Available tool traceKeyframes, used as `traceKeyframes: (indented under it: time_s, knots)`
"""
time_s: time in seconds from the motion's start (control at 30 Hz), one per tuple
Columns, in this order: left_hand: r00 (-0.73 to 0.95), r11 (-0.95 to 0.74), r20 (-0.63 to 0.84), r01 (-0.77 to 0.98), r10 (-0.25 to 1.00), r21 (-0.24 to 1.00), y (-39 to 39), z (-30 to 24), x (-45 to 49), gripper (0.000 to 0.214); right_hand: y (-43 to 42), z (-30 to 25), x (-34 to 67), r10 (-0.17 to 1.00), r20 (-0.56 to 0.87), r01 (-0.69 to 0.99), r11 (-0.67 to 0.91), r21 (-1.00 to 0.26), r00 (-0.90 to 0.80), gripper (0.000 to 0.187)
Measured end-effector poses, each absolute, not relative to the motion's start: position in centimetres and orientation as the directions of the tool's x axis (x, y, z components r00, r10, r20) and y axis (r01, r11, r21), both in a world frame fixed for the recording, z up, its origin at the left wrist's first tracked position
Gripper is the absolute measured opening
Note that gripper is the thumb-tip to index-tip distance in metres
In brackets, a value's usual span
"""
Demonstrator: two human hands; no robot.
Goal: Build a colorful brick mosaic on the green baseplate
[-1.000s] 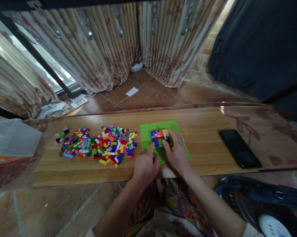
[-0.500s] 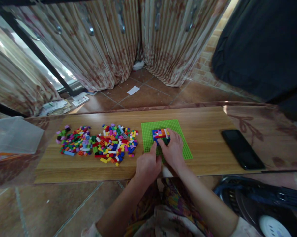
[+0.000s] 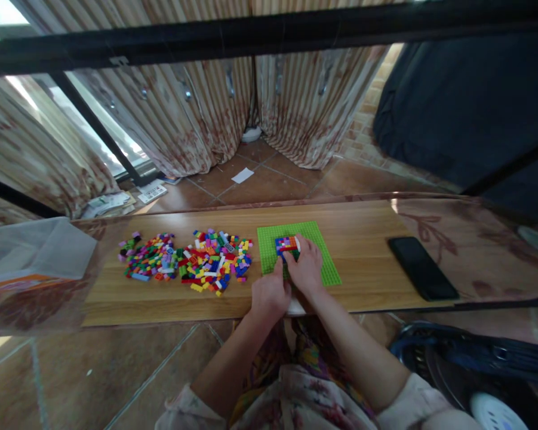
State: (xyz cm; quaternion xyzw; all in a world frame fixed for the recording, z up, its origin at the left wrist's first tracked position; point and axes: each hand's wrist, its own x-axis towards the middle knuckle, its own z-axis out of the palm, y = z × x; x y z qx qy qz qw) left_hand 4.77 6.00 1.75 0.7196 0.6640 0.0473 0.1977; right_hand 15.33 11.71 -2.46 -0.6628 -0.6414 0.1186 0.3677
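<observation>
A green studded baseplate (image 3: 269, 236) lies on the wooden board in front of me. On it sits a small block of building bricks (image 3: 286, 242), with purple, orange, red, white and blue parts showing. My right hand (image 3: 307, 267) is closed around the block's right and near sides, thumb at the front and fingers at the far right. My left hand (image 3: 271, 294) has its index finger stretched to the block's near left corner, the other fingers curled in. Whether those curled fingers hold anything is hidden.
Left of the baseplate are two loose heaps, a brick pile (image 3: 217, 260) and a smaller-brick pile (image 3: 150, 257). A clear plastic bin (image 3: 40, 251) stands at far left. A black phone (image 3: 423, 267) rests on the right. A black stool-like object (image 3: 466, 370) is at lower right.
The view has tilted and shifted slightly, so the board and hands appear moved. Both hands keep nearly the same place at the brick block.
</observation>
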Motion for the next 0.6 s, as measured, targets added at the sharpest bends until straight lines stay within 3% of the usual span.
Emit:
traceKeyframes:
  time_s: [0.13, 0.4, 0.6]
  knots:
    - [0.077, -0.015, -0.139, 0.915, 0.987, 0.403, 5.6, 2.2, 4.6, 0.059, 11.8, -2.1, 15.7, 0.940, 0.316, 0.743, 0.117, -0.659, 0.132, 0.053]
    - [0.115, -0.041, -0.058, 0.707, 0.992, 0.706, 0.5, 1.5, 1.5, 0.052, 7.9, -1.8, 18.8, 0.904, 0.315, 0.464, 0.155, -0.872, 0.290, 0.043]
    - [0.088, 0.013, -0.092, 0.646, 0.992, 0.763, -2.9, 0.1, 0.2, 0.039, 4.1, -0.8, 16.6, 0.930, 0.366, 0.529, 0.288, -0.798, 0.045, 0.025]
